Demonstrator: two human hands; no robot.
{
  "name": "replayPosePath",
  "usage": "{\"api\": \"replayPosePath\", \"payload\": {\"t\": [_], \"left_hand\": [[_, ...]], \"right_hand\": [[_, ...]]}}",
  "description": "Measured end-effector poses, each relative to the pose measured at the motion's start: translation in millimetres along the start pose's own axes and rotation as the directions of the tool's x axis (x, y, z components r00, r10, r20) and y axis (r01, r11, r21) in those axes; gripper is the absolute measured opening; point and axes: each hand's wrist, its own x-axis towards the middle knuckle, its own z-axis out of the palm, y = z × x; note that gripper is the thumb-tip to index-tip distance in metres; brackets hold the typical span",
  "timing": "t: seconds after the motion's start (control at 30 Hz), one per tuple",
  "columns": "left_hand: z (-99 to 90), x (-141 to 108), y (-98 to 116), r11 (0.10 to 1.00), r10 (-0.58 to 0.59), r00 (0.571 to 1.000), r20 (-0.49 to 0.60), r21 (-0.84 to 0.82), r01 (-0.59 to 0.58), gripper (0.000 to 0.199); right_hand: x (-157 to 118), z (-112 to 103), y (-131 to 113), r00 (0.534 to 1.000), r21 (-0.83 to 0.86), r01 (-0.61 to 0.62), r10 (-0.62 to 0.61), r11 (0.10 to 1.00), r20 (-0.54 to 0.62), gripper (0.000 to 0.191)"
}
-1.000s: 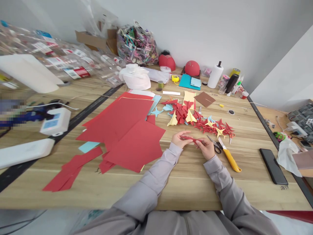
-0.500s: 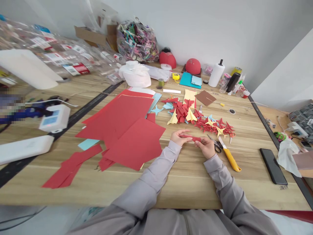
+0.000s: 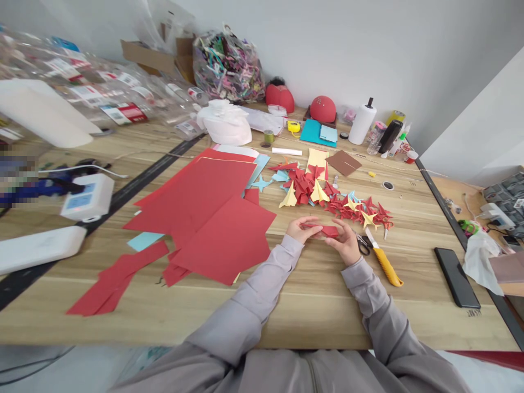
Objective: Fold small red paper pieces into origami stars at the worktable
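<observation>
Both of my hands are low on the wooden table, holding a small folded strip of red paper [image 3: 328, 231] between them. My left hand [image 3: 301, 230] pinches its left end, and my right hand [image 3: 344, 244] grips its right end. Just right of my right hand lie black-handled scissors [image 3: 362, 245], partly hidden behind it, and a yellow utility knife [image 3: 382, 265]. A heap of red, yellow and pale blue folded paper shapes [image 3: 323, 197] lies just beyond my hands. Large red paper sheets [image 3: 213, 218] spread to the left.
Red paper strips [image 3: 117, 278] lie at the front left. A black phone [image 3: 457, 278] rests near the right edge. Along the back stand a paper towel roll [image 3: 362, 124], a bag of colourful scraps [image 3: 227, 61] and several plastic bottles [image 3: 123, 93].
The red paper between my hands now looks wider and more folded than the thin strip before. My right hand has shifted slightly right, now partly covering the scissors.
</observation>
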Motion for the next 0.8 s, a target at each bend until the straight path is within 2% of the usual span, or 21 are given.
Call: {"api": "replayPosePath", "payload": {"t": [0.17,0.4,0.6,0.73,0.8], "left_hand": [[-1.4,3.0,-6.0,1.000,-0.005,1.000,0.028,-0.020,0.006,0.046],[-2.6,2.5,-9.5,0.998,0.056,0.997,0.050,0.025,-0.057,0.041],[0.9,-0.1,-7.6,0.995,0.040,0.996,0.083,0.085,-0.047,0.038],[1.8,0.5,-8.3,0.989,0.089,0.996,0.005,0.115,-0.089,0.038],[1.9,1.1,-10.3,0.986,0.117,0.993,-0.034,0.127,-0.112,0.037]], "right_hand": [[1.0,-1.1,0.7,0.997,-0.050,-0.047,0.044,0.998,-0.060,0.024],[1.6,-3.3,-0.8,0.990,-0.053,-0.011,0.003,0.999,-0.144,0.018],[1.5,-5.2,0.6,0.986,-0.088,-0.018,0.003,0.996,-0.167,0.026],[1.4,-4.4,1.8,0.991,-0.109,0.020,-0.034,0.994,-0.127,0.046],[1.6,-4.0,3.4,0.989,-0.173,0.064,-0.085,0.983,-0.120,0.052]]}}
